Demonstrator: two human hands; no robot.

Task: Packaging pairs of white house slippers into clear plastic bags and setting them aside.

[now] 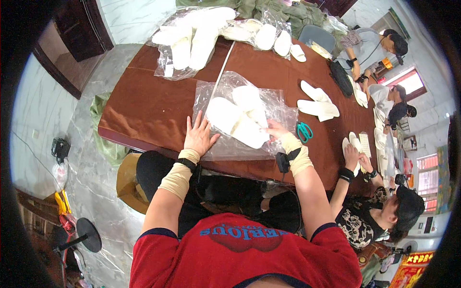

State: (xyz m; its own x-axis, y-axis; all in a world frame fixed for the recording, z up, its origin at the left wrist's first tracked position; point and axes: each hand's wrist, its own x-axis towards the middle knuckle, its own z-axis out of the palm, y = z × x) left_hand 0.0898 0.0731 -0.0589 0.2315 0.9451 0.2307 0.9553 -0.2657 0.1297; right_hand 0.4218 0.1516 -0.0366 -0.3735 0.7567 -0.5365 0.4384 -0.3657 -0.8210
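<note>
A pair of white slippers (224, 116) lies in front of me at the table's near edge, with a clear plastic bag (218, 152) spread around and beneath them. My left hand (198, 135) rests flat on the bag's left part, fingers spread, just beside the slippers. At the slippers' right end, my right hand (277, 130) has its fingers curled together, with a small red spot near the fingertips. What they pinch is too small to make out. Green-handled scissors (304, 131) lie right of that hand.
The brown cloth-covered table (144, 103) carries bagged white slippers (192, 41) at the far left and a loose white pair (319, 103) to the right. A black pouch (340, 78) lies farther off. A co-worker's hands (354, 156) handle slippers at right; other people work beyond.
</note>
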